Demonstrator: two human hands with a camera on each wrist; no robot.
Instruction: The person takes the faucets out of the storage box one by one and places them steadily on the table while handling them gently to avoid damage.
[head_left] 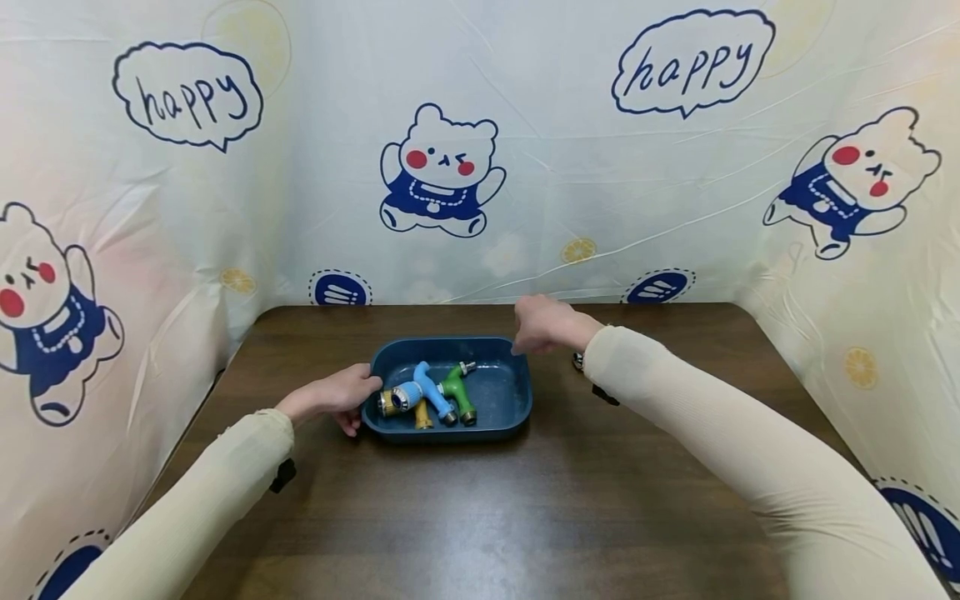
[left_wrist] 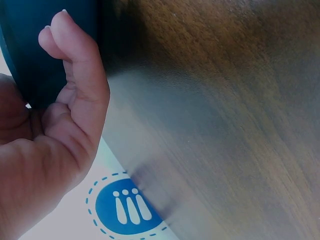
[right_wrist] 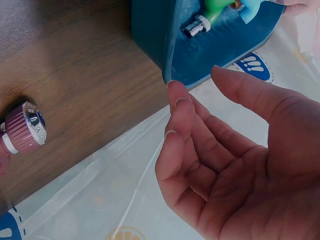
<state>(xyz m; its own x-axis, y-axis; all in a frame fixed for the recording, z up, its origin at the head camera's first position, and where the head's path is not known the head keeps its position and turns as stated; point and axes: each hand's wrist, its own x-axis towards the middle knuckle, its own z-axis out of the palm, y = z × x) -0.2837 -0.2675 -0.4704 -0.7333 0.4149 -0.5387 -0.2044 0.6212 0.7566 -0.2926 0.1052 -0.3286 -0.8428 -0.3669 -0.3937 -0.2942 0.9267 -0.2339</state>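
A dark blue plastic basin point(head_left: 498, 400) sits on the table, holding a light blue tap point(head_left: 431, 390), a green tap point(head_left: 456, 388) and a yellow tap point(head_left: 422, 414) partly covered by the blue one. My left hand point(head_left: 341, 396) grips the basin's left rim, thumb on top and fingers outside the wall. At the basin's far right corner is my right hand point(head_left: 543, 323), its fingers loosely bent. In the right wrist view a fingertip meets or nearly meets the rim, and the thumb stands apart.
To the right of the basin lies a pink tap point(right_wrist: 22, 130) with a silver collar, mostly hidden by my right sleeve in the head view. The brown wooden table point(head_left: 465, 517) is bordered by a printed cloth backdrop point(head_left: 555, 208) at the back and sides.
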